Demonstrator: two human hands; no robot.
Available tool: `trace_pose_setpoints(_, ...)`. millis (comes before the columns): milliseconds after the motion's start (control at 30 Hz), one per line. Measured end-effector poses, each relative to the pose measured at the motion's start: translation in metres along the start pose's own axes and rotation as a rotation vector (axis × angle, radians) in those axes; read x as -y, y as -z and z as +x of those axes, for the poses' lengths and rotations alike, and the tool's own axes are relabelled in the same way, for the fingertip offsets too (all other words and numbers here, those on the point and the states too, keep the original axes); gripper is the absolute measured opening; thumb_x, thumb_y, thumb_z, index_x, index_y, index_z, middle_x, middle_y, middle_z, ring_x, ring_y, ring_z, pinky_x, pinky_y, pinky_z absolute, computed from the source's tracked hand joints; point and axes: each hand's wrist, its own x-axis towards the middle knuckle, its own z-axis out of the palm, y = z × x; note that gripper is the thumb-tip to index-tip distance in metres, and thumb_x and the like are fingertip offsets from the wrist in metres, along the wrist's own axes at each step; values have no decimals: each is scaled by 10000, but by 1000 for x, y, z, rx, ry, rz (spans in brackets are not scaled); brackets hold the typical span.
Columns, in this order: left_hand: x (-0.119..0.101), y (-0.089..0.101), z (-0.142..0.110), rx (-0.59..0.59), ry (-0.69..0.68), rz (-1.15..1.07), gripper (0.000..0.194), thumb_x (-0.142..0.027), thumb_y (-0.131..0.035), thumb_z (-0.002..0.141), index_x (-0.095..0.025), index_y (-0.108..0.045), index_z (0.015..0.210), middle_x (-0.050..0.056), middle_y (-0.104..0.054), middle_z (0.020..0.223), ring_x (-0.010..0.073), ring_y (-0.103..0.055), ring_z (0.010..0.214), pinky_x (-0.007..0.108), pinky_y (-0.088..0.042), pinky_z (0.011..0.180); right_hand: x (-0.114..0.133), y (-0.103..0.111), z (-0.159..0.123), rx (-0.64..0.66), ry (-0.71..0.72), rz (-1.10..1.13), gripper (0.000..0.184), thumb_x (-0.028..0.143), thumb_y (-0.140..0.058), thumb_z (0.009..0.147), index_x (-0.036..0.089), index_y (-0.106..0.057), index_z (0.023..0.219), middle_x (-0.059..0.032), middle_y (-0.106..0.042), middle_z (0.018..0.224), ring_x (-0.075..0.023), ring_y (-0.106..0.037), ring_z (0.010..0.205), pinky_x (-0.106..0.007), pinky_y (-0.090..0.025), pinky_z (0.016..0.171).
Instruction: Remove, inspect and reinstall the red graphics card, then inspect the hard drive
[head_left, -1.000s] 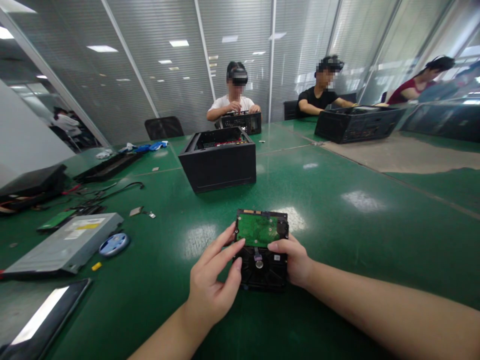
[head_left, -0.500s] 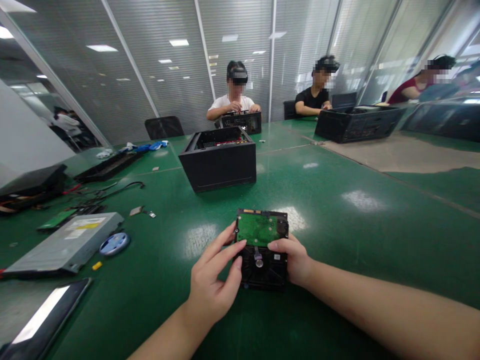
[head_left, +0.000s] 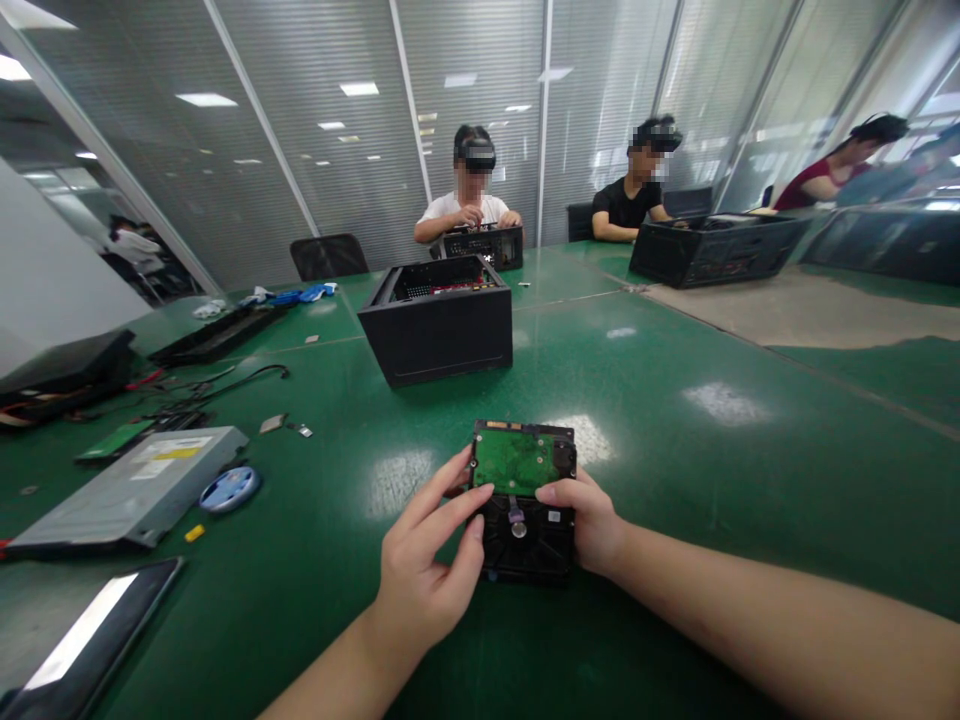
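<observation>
Between my hands is a hard drive (head_left: 525, 540), tilted so that its green circuit board (head_left: 514, 460) and black underside face me. My left hand (head_left: 431, 555) grips its left edge, with the thumb and a finger on the near face. On the other side my right hand (head_left: 596, 525) is closed around the right edge, its thumb resting by the lower edge of the board. The fingers behind the drive are hidden. Beyond it stands a black computer case (head_left: 442, 335) with its top side open.
To the left lie a silver optical drive (head_left: 142, 490), a round blue part (head_left: 229, 490), a small yellow piece (head_left: 195, 533), a dark panel (head_left: 97, 630) and tangled cables (head_left: 195, 400). Across the green table (head_left: 637, 400), co-workers sit at other cases, including a black case (head_left: 712, 250).
My hands and the hard drive have stayed practically still. Across the table, the co-worker in black has drawn an arm back from over the case, then moved a hand to its near-left edge.
</observation>
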Motion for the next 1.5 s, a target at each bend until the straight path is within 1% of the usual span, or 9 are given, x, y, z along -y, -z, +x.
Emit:
trace_pose_setpoints(267,-2,0,-2,14,45,-31,382,-63,-607,822,-223,-681,1161,104,-550,1413,252,-595,1212,393,-487,1042,2,-4,0,-101,-38,29,432,168,-644,630,175,-687,1059,-67,-745,898,-258,-676,800,-394,-516,765)
trace_pose_setpoints(333,-4,-3,-2,-23,168,-169,354,-101,-602,846,-240,-649,1168,98,-568,1382,252,-601,1193,397,-508,996,2,-4,1,-126,-62,42,421,176,-651,609,183,-685,1028,-60,-738,867,-257,-669,773,-394,-510,738)
trace_pose_setpoints(467,-5,-12,1,-163,572,-613,371,-202,-612,870,-235,-526,1230,89,-661,1175,205,-673,964,357,-546,841,1,-3,2,-226,-122,12,333,197,-691,554,181,-667,886,-41,-713,767,-240,-649,701,-384,-496,697)
trace_pose_setpoints(533,-3,-15,3,-146,694,-707,382,-230,-642,842,-190,-554,1212,86,-695,1065,205,-672,921,347,-526,843,0,-2,2,-285,-153,-34,318,199,-718,528,184,-637,835,-27,-699,729,-229,-639,675,-373,-488,676)
trace_pose_setpoints(600,1,-16,4,-104,754,-749,376,-235,-655,814,-157,-599,1177,90,-710,1022,218,-670,921,347,-506,856,-1,0,1,-315,-187,-84,341,200,-733,513,185,-617,834,-20,-688,706,-226,-631,657,-371,-483,656)
trace_pose_setpoints(800,7,-16,3,-59,769,-763,467,-222,-678,761,-137,-585,1211,89,-701,1021,222,-646,922,341,-481,860,-2,1,3,-333,-243,-118,365,219,-719,519,190,-590,860,-17,-668,684,-229,-612,640,-376,-477,617)
trace_pose_setpoints(933,8,-17,2,-39,749,-747,441,-208,-672,762,-152,-577,1189,62,-682,983,196,-631,884,316,-474,839,0,0,4,-308,-251,-122,345,223,-717,525,194,-577,839,-12,-653,668,-219,-598,629,-370,-467,614)
trace_pose_setpoints(1333,6,-18,4,-29,713,-756,432,-203,-662,769,-161,-546,1182,90,-678,1100,223,-646,970,327,-478,847,0,-1,4,-301,-268,-134,327,214,-715,525,197,-571,819,1,-627,654,-209,-587,622,-373,-459,633)
trace_pose_setpoints(1500,5,-17,5,-24,726,-763,437,-202,-658,762,-161,-542,1182,97,-670,1119,236,-640,1006,341,-475,868,1,0,3,-277,-257,-126,337,198,-706,554,195,-609,877,-8,-645,683,-233,-620,671,-398,-475,690)
